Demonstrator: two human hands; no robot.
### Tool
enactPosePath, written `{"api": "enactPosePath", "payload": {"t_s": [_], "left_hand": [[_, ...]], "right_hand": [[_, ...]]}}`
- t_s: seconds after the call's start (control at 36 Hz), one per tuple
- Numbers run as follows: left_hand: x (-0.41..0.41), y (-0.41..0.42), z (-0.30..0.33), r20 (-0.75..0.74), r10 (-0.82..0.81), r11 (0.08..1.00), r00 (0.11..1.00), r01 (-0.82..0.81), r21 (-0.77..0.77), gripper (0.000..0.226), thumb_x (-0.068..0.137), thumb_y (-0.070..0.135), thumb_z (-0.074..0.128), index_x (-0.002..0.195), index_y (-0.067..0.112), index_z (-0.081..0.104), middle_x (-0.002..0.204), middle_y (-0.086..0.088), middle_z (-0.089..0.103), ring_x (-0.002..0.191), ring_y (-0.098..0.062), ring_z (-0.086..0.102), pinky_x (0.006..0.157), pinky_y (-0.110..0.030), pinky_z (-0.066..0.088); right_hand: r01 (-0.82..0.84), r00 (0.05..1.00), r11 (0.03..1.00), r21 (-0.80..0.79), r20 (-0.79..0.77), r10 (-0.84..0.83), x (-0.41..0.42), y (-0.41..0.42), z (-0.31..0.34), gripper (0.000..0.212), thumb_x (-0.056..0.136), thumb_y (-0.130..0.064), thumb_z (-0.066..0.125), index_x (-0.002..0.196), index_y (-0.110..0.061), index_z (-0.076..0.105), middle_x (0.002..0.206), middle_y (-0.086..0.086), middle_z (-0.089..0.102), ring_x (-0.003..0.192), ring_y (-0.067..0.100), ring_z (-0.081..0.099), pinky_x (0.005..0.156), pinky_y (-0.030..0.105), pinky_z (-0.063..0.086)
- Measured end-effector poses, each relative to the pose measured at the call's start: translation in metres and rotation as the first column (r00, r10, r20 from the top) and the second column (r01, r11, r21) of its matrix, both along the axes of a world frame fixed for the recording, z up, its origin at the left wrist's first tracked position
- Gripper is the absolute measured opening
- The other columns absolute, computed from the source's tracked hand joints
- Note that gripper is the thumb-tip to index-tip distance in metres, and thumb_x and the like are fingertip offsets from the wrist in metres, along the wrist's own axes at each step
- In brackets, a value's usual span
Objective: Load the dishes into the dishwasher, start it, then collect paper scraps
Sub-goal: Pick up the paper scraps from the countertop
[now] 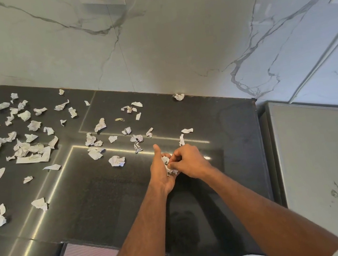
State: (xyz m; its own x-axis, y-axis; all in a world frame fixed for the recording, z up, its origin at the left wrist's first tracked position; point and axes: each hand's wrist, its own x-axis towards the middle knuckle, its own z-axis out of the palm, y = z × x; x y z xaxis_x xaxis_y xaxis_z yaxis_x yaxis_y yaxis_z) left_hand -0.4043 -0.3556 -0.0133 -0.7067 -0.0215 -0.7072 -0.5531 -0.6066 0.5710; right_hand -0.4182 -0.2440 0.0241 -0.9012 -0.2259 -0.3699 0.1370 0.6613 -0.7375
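**Both hands on one paper wad above the dark counter**

Nearest, two bare forearms reach in from the bottom edge, their elbows cut off. The left hand [161,172] cups a wad of scraps [168,165] in its palm, thumb raised; the right hand [187,161] pinches into the same wad from its right side, its fingertips mostly hidden behind the paper. Both hover over the black countertop [113,200], whose front edge runs just below the forearms. Beyond and left of the wad, loose paper scraps [116,160] lie scattered toward the marble wall [162,42], thickest at the far left, some cut off. Right of the wad the counter ends at a grey appliance [320,160].
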Motion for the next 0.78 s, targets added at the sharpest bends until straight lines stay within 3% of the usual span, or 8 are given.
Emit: {"api": "enactPosePath", "payload": {"t_s": [0.11,0.25,0.36,0.42,0.47,0.56,0.67,0.78], "left_hand": [[-0.001,0.008,0.002,-0.03,-0.058,0.997,0.998,0.056,-0.058,0.044,0.103,0.046,0.05,0.086,0.006,0.059,0.07,-0.008,0.068,0.067,-0.019,0.069,0.066,-0.034,0.058],[-0.008,0.008,0.004,-0.013,-0.015,0.993,1.0,0.014,-0.117,0.043,0.106,0.038,0.047,0.076,0.008,0.051,0.066,-0.009,0.056,0.056,-0.018,0.061,0.054,-0.03,0.057],[-0.017,0.01,0.009,-0.005,-0.002,0.995,1.0,0.001,-0.102,0.04,0.107,0.04,0.043,0.081,0.01,0.05,0.077,-0.016,0.065,0.067,-0.024,0.067,0.059,-0.033,0.059],[-0.021,0.008,0.007,-0.004,0.033,0.994,0.999,-0.033,-0.103,0.04,0.106,0.041,0.043,0.079,0.012,0.046,0.073,-0.012,0.055,0.058,-0.019,0.058,0.052,-0.029,0.049],[-0.023,0.004,0.005,0.007,0.069,0.993,0.998,-0.068,-0.092,0.04,0.106,0.041,0.045,0.076,0.014,0.044,0.066,-0.004,0.043,0.048,-0.012,0.042,0.043,-0.024,0.034],[-0.024,-0.001,0.001,0.017,0.082,0.994,0.996,-0.081,-0.067,0.042,0.105,0.042,0.047,0.074,0.014,0.044,0.062,-0.002,0.041,0.046,-0.011,0.037,0.043,-0.023,0.027],[-0.025,-0.006,-0.002,0.032,0.088,0.994,0.996,-0.085,-0.069,0.046,0.102,0.05,0.049,0.072,0.015,0.044,0.063,-0.002,0.041,0.047,-0.012,0.038,0.045,-0.024,0.029],[-0.024,-0.01,-0.002,0.038,0.093,0.995,0.995,-0.092,-0.034,0.054,0.096,0.063,0.049,0.071,0.015,0.046,0.063,-0.002,0.042,0.049,-0.013,0.041,0.048,-0.026,0.034]], "right_hand": [[0.069,0.998,0.994,0.09,-0.013,-0.068,-0.002,-0.008,0.001,0.018,0.073,-0.005,0.072,0.062,-0.018,0.07,0.067,-0.007,0.071,0.078,0.002,0.07,0.067,0.023,0.056],[0.101,0.992,0.976,0.195,-0.095,-0.083,-0.01,-0.004,0.004,0.026,0.072,-0.019,0.079,0.054,-0.019,0.059,0.055,-0.007,0.062,0.051,0.001,0.056,0.048,0.015,0.037],[0.054,0.997,0.987,-0.152,0.065,-0.044,-0.017,0.011,-0.001,0.014,0.073,-0.009,0.082,0.071,-0.017,0.07,0.063,-0.007,0.067,0.057,-0.001,0.059,0.056,0.017,0.044],[0.113,0.991,0.962,-0.248,0.096,-0.092,-0.022,0.021,-0.004,0.014,0.076,-0.011,0.083,0.081,-0.019,0.072,0.071,-0.004,0.071,0.065,0.005,0.063,0.056,0.019,0.046],[0.194,0.98,0.965,-0.179,0.004,-0.197,-0.031,0.028,-0.009,0.014,0.08,-0.012,0.079,0.088,-0.021,0.073,0.077,-0.006,0.072,0.068,0.004,0.065,0.059,0.02,0.048],[0.228,0.968,0.973,0.026,-0.11,-0.224,-0.044,0.034,-0.018,0.02,0.087,-0.009,0.066,0.096,-0.025,0.073,0.088,-0.005,0.072,0.075,0.007,0.066,0.063,0.019,0.05],[0.086,0.982,0.97,0.225,-0.184,-0.045,-0.054,0.034,-0.024,0.025,0.093,-0.011,0.056,0.109,-0.019,0.074,0.112,0.005,0.069,0.102,0.022,0.065,0.089,0.029,0.05],[-0.065,0.963,0.92,0.388,-0.218,0.16,-0.054,0.027,-0.03,0.021,0.096,-0.018,0.056,0.106,-0.014,0.074,0.11,0.007,0.066,0.102,0.026,0.063,0.086,0.034,0.05]]}}
